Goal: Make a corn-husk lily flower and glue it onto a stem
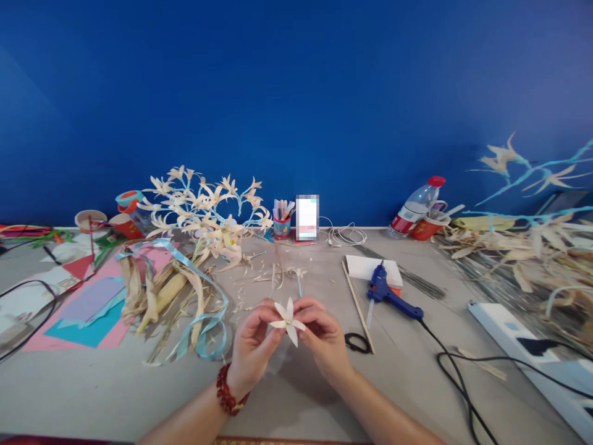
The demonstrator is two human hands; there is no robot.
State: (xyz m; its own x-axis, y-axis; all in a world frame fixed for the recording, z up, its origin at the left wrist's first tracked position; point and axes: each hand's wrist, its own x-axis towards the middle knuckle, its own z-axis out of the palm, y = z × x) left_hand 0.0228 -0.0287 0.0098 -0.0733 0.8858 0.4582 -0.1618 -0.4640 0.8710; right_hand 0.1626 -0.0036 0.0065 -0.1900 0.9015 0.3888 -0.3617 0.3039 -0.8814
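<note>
Between my two hands is a pale, star-shaped flower [289,322] with several pointed petals, its face turned toward me. My left hand [254,340] pinches its left petal between thumb and fingers, and a red bead bracelet circles that wrist. On the other side my right hand [322,334] is closed on the right petal. Just beyond my fingers, a small flower with a light blue stem [299,283] lies on the table. To the right rest a blue glue gun [382,289] and a thin wooden stick [356,306].
Dried corn husks [169,290] and light blue ribbon [222,327] lie at left, before a spray of husk flowers [208,204]. A bottle [412,210] leans at the back right. A white power strip [514,346] and black cord [454,377] lie at right.
</note>
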